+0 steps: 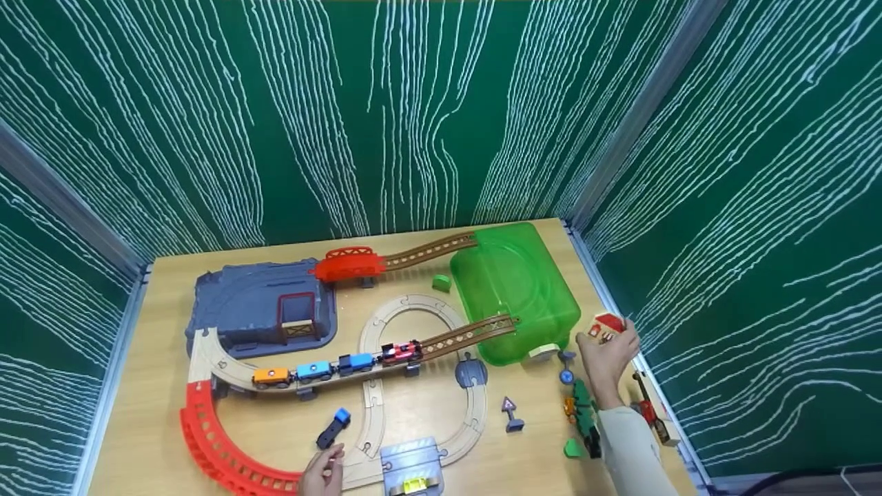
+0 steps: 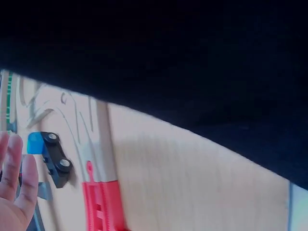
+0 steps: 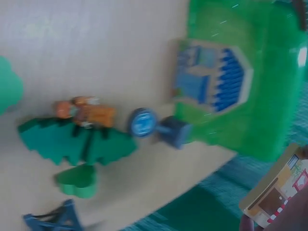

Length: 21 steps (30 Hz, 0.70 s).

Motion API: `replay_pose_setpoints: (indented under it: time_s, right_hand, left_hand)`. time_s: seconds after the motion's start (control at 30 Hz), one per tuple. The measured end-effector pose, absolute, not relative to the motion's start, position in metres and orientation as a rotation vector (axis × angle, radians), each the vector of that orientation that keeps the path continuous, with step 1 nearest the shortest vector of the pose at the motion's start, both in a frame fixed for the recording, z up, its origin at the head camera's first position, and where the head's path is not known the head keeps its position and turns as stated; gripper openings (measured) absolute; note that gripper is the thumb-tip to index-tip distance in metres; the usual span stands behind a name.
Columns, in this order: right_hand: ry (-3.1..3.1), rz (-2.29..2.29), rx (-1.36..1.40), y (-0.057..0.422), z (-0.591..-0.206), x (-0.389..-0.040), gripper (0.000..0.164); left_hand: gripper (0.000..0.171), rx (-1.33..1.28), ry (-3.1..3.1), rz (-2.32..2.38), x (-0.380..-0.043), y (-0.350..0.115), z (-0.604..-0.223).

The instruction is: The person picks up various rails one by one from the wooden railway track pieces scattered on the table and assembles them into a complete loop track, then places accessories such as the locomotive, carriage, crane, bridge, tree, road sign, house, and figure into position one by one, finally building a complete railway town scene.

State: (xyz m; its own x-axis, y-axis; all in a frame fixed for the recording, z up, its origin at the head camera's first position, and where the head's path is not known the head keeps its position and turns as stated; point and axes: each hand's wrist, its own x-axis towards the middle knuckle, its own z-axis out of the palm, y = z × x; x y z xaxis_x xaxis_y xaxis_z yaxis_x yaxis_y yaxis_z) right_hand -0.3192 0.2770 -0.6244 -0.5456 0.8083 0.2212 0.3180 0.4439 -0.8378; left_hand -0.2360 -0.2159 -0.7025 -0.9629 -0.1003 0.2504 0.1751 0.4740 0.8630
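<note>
My right hand [image 1: 609, 353] grips a small toy house [image 1: 606, 325] with a red roof, close to the table's right edge. In the right wrist view, the painted front of that house [image 3: 275, 195] shows at the lower right, partly covered by the fingers. At the front of the table, my left hand [image 1: 324, 472] has relaxed fingers and holds nothing. Just beyond its fingertips, a black toy train car [image 1: 333, 428] with a blue end lies tipped over, its wheels facing sideways in the left wrist view. A green tree piece [image 1: 584, 413] lies below the right forearm.
A train [image 1: 313, 372] of several cars stands on the raised track. Behind it are a grey base [image 1: 241, 310], a red bridge [image 1: 350, 264] and a green case [image 1: 513, 289]. A blue-roofed house [image 3: 214, 77] leans by the case. A triangular sign [image 1: 510, 413] and a crane-like toy [image 1: 651, 410] lie rightward.
</note>
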Motion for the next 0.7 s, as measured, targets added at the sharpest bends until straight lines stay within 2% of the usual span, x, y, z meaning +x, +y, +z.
replay_pose_setpoints:
  time_s: [0.13, 0.47, 0.7]
  right_hand:
    - [-2.031, 1.047, -0.81, 0.254, -0.606, -0.313, 0.081]
    - [-1.99, 1.37, -0.408, 0.161, -0.57, -0.292, 0.081]
    - [-2.011, 1.322, 0.056, 0.088, -0.557, -0.269, 0.077]
  left_hand:
    - [0.021, -0.014, -2.503, -1.52, -0.238, -0.209, -0.693]
    - [0.022, -0.153, -2.5, -1.515, -0.243, -0.19, -0.67]
    - [0.023, -0.259, -2.534, -1.616, -0.245, -0.173, -0.645]
